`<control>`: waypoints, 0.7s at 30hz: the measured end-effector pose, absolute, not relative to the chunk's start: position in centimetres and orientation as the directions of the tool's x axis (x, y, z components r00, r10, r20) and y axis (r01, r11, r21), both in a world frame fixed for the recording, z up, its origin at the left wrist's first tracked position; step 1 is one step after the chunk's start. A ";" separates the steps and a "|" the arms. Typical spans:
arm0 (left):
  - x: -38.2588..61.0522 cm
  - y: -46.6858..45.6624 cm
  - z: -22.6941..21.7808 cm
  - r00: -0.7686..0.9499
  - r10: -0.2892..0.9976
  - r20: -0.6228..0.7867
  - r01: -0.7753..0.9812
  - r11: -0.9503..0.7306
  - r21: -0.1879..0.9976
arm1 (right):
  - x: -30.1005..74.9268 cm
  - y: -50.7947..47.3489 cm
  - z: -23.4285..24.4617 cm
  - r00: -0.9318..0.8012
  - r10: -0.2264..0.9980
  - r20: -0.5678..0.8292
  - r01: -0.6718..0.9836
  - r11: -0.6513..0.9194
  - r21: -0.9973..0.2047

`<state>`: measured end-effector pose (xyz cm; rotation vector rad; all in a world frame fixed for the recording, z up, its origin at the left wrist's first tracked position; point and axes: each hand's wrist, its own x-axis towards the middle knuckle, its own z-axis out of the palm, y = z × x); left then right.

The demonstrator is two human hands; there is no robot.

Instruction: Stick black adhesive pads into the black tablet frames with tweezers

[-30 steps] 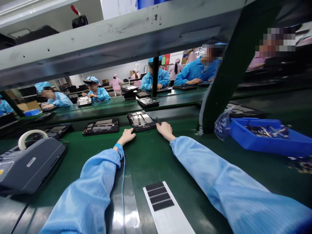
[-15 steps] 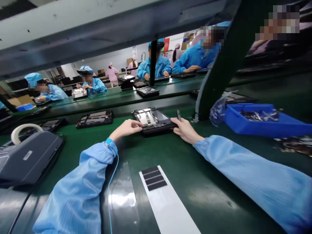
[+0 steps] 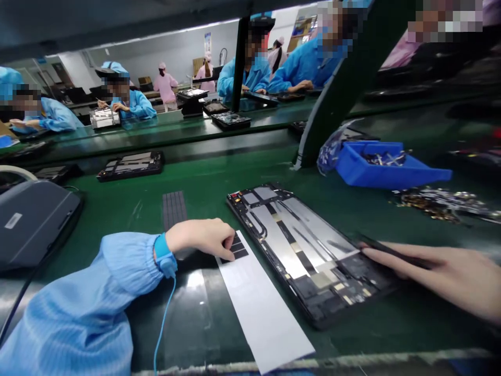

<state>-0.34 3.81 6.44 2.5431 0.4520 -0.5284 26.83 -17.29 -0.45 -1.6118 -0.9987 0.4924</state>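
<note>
A disassembled tablet [image 3: 301,250] lies on the green mat in front of me, its open back showing metal plates, dark strips and a circuit board. My right hand [image 3: 442,274] grips dark tweezers [image 3: 391,253] at the tablet's right edge, with their tips over the tablet. My left hand [image 3: 199,239], with a blue wrist strap [image 3: 164,258], has its fingertips on a white backing strip [image 3: 258,297]. Small black pads [image 3: 235,248] sit on that strip, partly hidden under the fingers.
A blue tray of small metal parts [image 3: 391,169] stands at the back right beside a plastic bag [image 3: 332,154], with loose parts [image 3: 430,203] on the mat. A second tablet frame [image 3: 129,166] and a grey device [image 3: 31,219] lie to the left. Co-workers sit beyond a dark post [image 3: 332,99].
The tablet has come from the far side of the mat to right in front of me. My left hand has let go of it and moved onto the white strip. My right hand now holds the tweezers at its edge.
</note>
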 end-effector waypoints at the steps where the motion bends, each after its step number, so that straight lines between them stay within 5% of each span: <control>1: -0.3 3.8 6.2 0.866 0.217 -0.450 0.411 -0.822 0.395 | 26.4 -16.9 0.2 0.573 0.783 0.244 0.472 -0.072 -0.878; 3: -0.2 4.0 6.0 0.866 0.205 -0.456 0.407 -0.820 0.404 | 24.7 -15.6 1.7 0.554 0.745 0.371 0.660 -0.121 -0.742; 5: 0.0 4.3 5.7 0.871 0.205 -0.445 0.406 -0.811 0.421 | 22.5 -14.1 3.0 0.533 0.745 0.401 0.666 -0.078 -0.742; 12: 0.2 4.7 4.5 0.877 0.281 -0.391 0.446 -0.779 0.441 | 15.7 -9.3 4.5 0.137 0.991 0.012 0.392 -0.043 -0.919; 17: 0.3 4.6 4.6 0.875 0.278 -0.397 0.455 -0.754 0.474 | 15.2 -8.1 3.9 -0.108 0.972 0.209 0.538 0.234 -0.810; 21: 0.4 4.6 4.7 0.872 0.285 -0.398 0.461 -0.749 0.475 | 15.7 -8.2 3.4 -0.117 0.967 0.225 0.550 0.252 -0.796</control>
